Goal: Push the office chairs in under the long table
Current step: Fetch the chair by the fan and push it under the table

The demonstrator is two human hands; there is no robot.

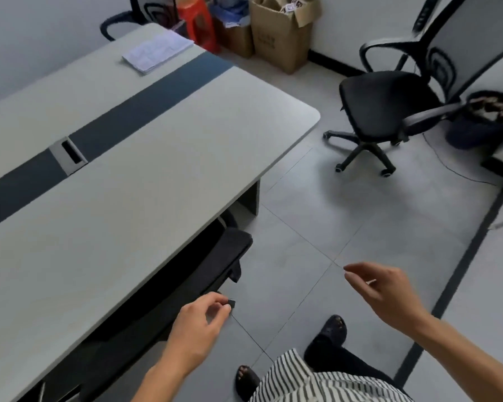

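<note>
The long grey table [145,181] with a dark centre stripe fills the left of the view. A black office chair [204,274] sits tucked under its near edge, only its back showing. My left hand [198,329] hovers just behind that chair back, fingers loosely curled, holding nothing. My right hand [386,291] is raised over the bare floor with its fingers spread. A second black mesh office chair [389,108] stands free on the floor at the far right, away from the table. A third chair [134,15] shows at the table's far end.
Cardboard boxes [279,33], a red stool [198,21] and bags crowd the far wall. A dark bin [482,120] stands beside the free chair, with a thin cable on the floor. Papers [157,52] lie on the table. My feet in dark sandals [333,329] stand on the grey tiles.
</note>
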